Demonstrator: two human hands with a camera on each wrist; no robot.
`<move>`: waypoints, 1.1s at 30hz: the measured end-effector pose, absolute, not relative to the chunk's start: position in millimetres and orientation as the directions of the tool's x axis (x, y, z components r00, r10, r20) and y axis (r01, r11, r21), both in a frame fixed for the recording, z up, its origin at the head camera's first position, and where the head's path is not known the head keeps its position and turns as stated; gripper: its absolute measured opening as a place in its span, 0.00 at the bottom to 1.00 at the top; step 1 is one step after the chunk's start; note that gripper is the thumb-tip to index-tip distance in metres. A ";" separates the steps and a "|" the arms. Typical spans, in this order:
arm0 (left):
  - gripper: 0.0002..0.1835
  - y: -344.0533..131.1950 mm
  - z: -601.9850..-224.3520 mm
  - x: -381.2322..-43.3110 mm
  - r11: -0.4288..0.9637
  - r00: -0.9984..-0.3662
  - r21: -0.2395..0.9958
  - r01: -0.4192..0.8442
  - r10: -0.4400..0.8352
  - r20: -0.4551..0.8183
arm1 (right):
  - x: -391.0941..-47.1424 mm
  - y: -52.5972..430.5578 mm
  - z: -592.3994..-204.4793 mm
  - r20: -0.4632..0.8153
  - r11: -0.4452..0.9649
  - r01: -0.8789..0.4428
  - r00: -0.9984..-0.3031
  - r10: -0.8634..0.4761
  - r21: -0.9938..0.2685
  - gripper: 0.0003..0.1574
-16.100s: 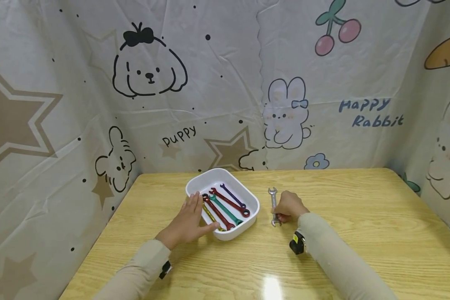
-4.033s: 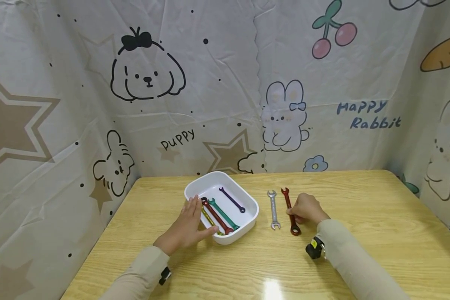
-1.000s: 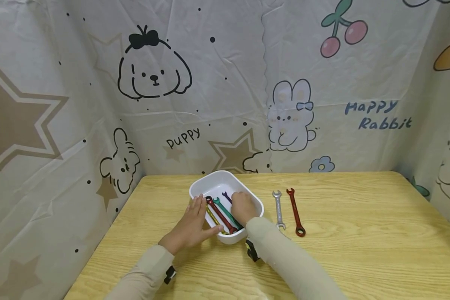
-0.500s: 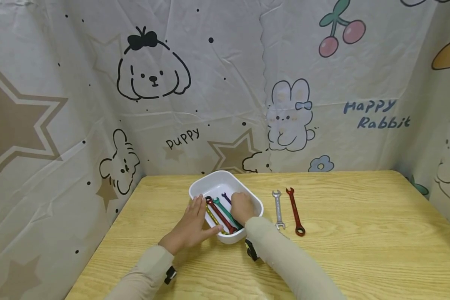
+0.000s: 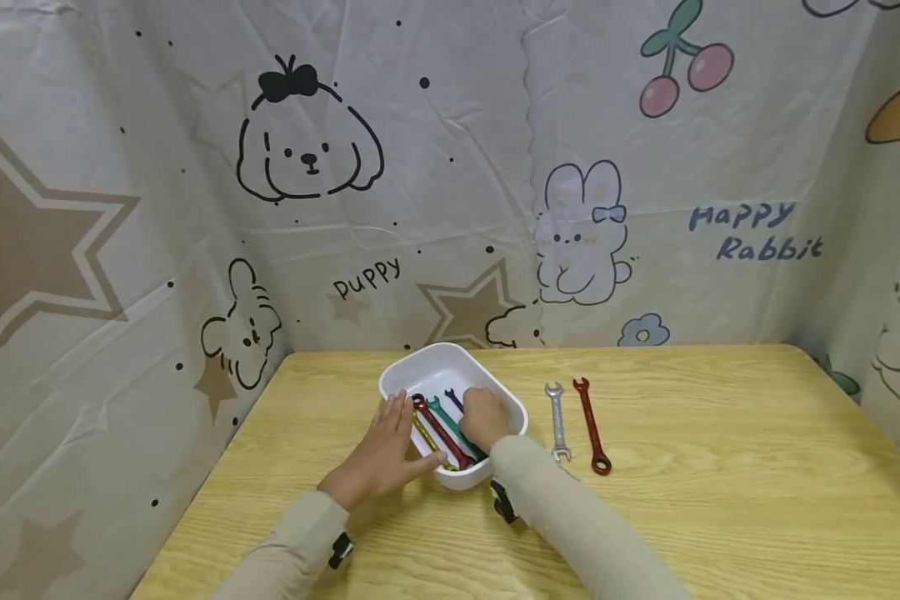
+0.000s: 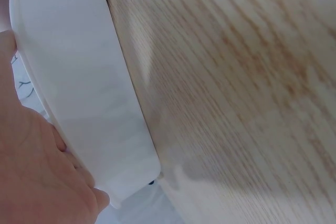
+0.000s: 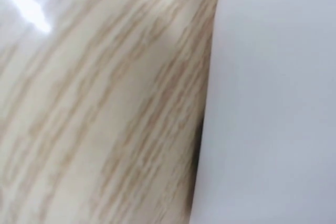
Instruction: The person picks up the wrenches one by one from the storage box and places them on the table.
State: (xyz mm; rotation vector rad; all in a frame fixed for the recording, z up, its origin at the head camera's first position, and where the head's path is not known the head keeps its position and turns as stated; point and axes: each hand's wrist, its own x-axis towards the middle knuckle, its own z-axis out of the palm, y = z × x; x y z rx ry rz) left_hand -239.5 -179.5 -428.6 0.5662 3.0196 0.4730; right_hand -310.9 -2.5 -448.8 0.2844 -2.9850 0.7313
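Observation:
A white plastic tray [image 5: 461, 481] stands on the wooden table. My left hand [image 5: 375, 454] rests on its left rim, fingers extended and thumb spread. In the left wrist view, the palm [image 6: 42, 166] lies along the tray's wall [image 6: 89, 87]. My right hand [image 5: 486, 419] reaches inside, its curled fingers on a small purple combination wrench [image 5: 453, 399]; the fingertips and the wrench's lower end are hidden. Left of it lie a green wrench [image 5: 448, 422], a red wrench [image 5: 442, 433] and a yellow wrench [image 5: 425, 431]. The right wrist view shows just tray wall [image 7: 273, 103] and table.
Right of the tray, a silver open-end wrench [image 5: 557, 422] and a red combination wrench [image 5: 592, 427] lie side by side on the table [image 5: 720, 467]. A printed curtain [image 5: 450, 167] hangs behind the table and along its sides.
Since the oldest frame, a red wrench has moved from the tray to the table beside the silver one. My right hand has since gone back into the tray. Little differs over the last second.

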 end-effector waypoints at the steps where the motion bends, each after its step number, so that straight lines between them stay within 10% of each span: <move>1: 0.57 -179.5 -429.0 -239.7 0.890 -0.934 0.298 0.346 0.357 0.019 | -310.5 -2.3 -449.2 0.106 0.872 -0.199 -0.980 -0.169 -0.448 0.06; 33: 0.57 -180.6 -430.1 -239.7 0.887 -0.933 0.298 0.353 0.359 0.037 | -313.1 0.7 -450.9 0.047 0.830 -0.136 -0.990 -0.132 -0.542 0.06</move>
